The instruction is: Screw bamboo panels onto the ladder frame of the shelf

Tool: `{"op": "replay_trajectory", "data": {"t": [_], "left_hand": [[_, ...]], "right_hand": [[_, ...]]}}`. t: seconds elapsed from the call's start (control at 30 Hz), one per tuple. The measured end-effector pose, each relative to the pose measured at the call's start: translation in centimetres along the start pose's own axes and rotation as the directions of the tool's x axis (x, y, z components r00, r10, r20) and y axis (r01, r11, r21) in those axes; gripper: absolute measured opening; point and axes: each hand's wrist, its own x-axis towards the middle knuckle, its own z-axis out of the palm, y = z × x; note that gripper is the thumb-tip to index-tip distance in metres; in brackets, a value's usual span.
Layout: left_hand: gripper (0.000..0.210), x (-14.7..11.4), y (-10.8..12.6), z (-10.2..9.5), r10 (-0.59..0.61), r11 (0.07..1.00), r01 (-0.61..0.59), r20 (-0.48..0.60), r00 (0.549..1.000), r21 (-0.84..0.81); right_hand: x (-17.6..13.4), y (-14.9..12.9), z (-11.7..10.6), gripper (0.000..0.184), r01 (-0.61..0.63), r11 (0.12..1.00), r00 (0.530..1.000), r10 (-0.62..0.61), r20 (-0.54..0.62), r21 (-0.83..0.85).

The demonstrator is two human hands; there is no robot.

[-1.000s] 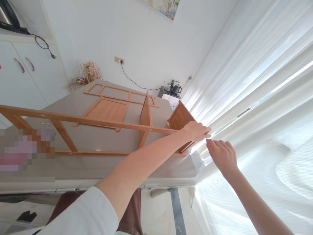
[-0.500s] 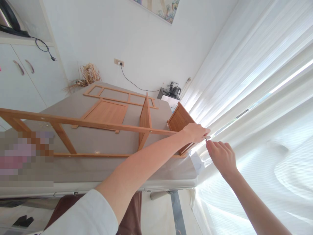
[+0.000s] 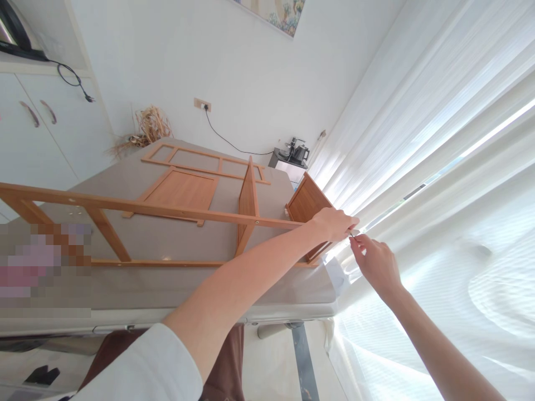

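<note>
A wooden shelf frame point(image 3: 200, 214) stands on its side on the table, with one upright panel point(image 3: 248, 195) across its middle and another panel point(image 3: 307, 200) at its right end. My left hand point(image 3: 332, 224) is closed over the frame's right end, fingers curled round the corner. Just to the right, my right hand point(image 3: 378, 264) pinches a thin metal tool point(image 3: 353, 234) against that end, close to the left fingertips. The tool is too small to name, and its tip is hidden by the left hand.
On the grey table point(image 3: 209, 289) behind the frame lie a loose wooden panel point(image 3: 184, 192) and a slim ladder-like side frame point(image 3: 196, 159). White curtains point(image 3: 418, 139) hang close on the right. A black kettle point(image 3: 300, 152) stands beyond the table; dried stalks point(image 3: 152, 123) are at the far left.
My right hand has turned at the wrist and shifted slightly left and up, its fingers now bunched differently round the tool. My left hand stays on the frame's corner.
</note>
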Motion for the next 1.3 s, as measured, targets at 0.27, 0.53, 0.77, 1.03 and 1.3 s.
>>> {"op": "replay_trajectory", "data": {"t": [0.27, 0.53, 0.77, 1.03, 1.3], "left_hand": [[0.019, 0.0, 0.0, 0.0, -0.004, 1.000, 0.004, -0.004, 1.000, 0.005], [0.020, 0.2, -0.1, 0.3, 0.004, 1.000, -0.004, -0.004, 1.000, 0.000], [0.021, 0.3, -0.2, 0.4, 0.012, 1.000, -0.012, -0.008, 1.000, 0.010], [0.020, 0.3, -0.1, 0.3, 0.019, 1.000, -0.019, -0.005, 1.000, 0.006], [0.020, 0.3, -0.1, 0.4, 0.013, 1.000, -0.013, -0.008, 1.000, 0.006]], "right_hand": [[-0.6, -1.8, 0.7, 0.045, -0.566, 0.581, 0.810, 0.525, 0.262, 0.585], [-1.7, -1.2, 0.9, 0.039, -0.259, 0.934, 0.960, 0.276, -0.037, 0.245], [-1.4, 0.4, 1.6, 0.030, -0.018, 0.999, 0.986, 0.011, -0.167, -0.040], [-1.1, -0.1, 1.1, 0.025, 0.093, 0.985, 0.976, -0.119, -0.181, -0.145], [-1.2, -0.1, 1.3, 0.026, 0.050, 0.992, 0.984, -0.068, -0.162, -0.114]]}}
